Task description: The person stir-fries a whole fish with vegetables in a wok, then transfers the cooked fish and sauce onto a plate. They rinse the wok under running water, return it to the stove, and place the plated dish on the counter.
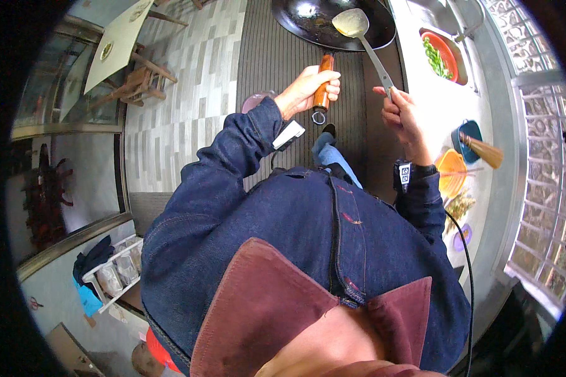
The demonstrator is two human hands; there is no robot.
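Observation:
My left hand grips the wooden handle of a dark wok at the top of the view. A metal ring hangs from the handle's near end. In my right hand is the grey handle of a metal wok spatula. The spatula's broad blade lies over the wok, and some wet residue shows on it. A glossy sheen covers the wok's inside; its far rim is cut off by the top of the view.
On the right, a white counter holds a sink with a red basin of green vegetables. Nearby are a blue container, a brush and a yellow basket. A wooden chair and table stand left.

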